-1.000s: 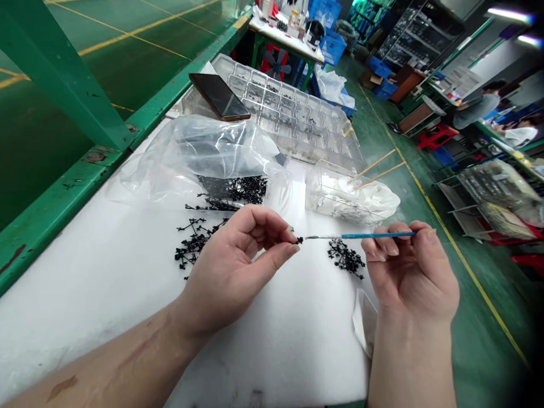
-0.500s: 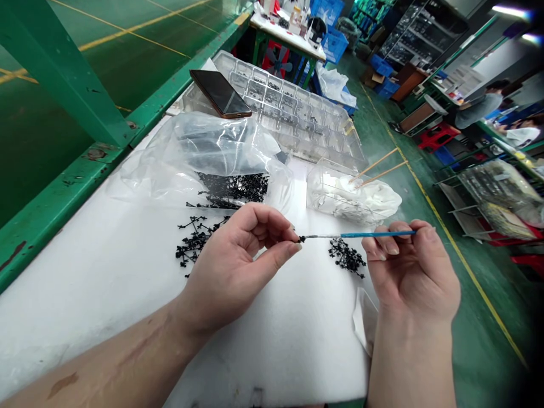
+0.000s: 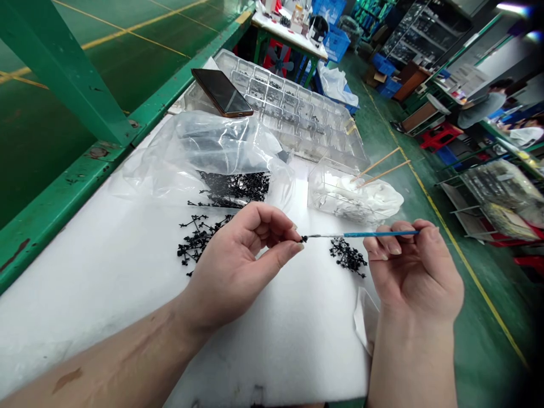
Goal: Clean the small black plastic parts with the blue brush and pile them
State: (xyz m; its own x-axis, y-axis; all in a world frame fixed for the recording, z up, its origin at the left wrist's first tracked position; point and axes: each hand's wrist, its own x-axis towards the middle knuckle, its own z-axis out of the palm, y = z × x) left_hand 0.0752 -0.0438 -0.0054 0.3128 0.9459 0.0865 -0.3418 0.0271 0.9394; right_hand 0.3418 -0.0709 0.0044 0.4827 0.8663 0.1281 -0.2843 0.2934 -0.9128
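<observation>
Between the thumb and fingers of my left hand [image 3: 244, 263] is a small black plastic part [image 3: 304, 239], mostly hidden by the fingertips. My right hand [image 3: 414, 272] pinches a thin paintbrush [image 3: 374, 234] with a blue handle and a silvery front section. The brush lies nearly level, and its tip meets the black part or sits right beside it. Behind my left hand is a loose pile of black plastic parts [image 3: 198, 241]. A smaller pile of black parts [image 3: 348, 256] lies between the hands, below the brush.
A clear plastic bag [image 3: 216, 141] holds more black parts. Beyond it stand a compartment box [image 3: 293, 107] and a phone [image 3: 223, 93] resting on its corner. A clear container [image 3: 327, 187] holds white cloth and two wooden sticks. A green metal frame [image 3: 114, 147] edges the white table.
Both hands, the part and the brush keep nearly the same pose. The whole view has shifted very slightly.
</observation>
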